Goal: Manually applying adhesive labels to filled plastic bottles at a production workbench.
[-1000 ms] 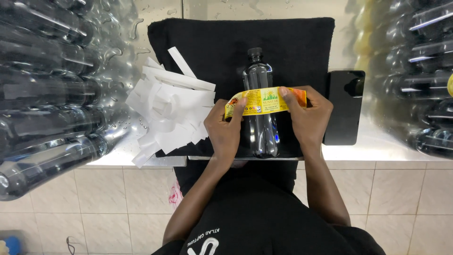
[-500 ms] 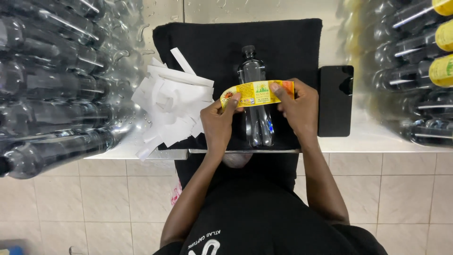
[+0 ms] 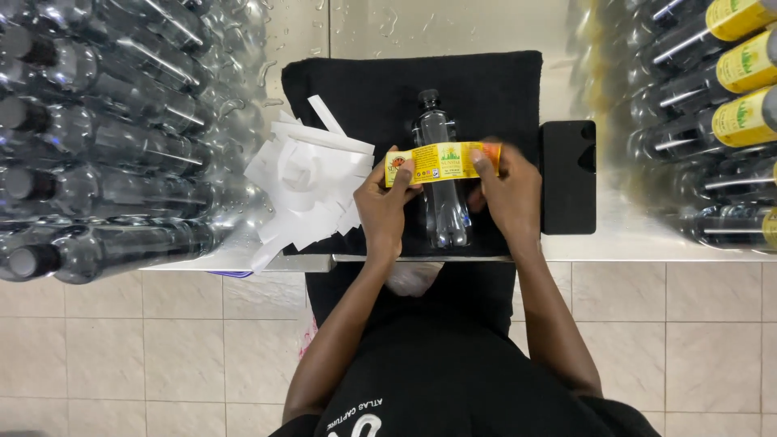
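A clear plastic bottle point(image 3: 441, 214) with a black cap lies on a black towel point(image 3: 364, 89), cap pointing away from me. Across its middle I hold a yellow and orange label strip point(image 3: 441, 161). My left hand point(image 3: 384, 206) pinches the strip's left end with thumb on top. My right hand point(image 3: 508, 194) pinches its right end. The label is stretched flat over the bottle.
A heap of white backing strips point(image 3: 312, 182) lies left of the bottle. A black phone point(image 3: 568, 178) rests to the right. Unlabelled dark-capped bottles point(image 3: 97, 154) are stacked at left, yellow-labelled bottles point(image 3: 732, 113) at right. The wet steel counter's edge point(image 3: 647, 257) runs near me.
Both hands have kept hold of the label over the bottle, drawing a little closer together. The view has shifted, showing more labelled bottles at right.
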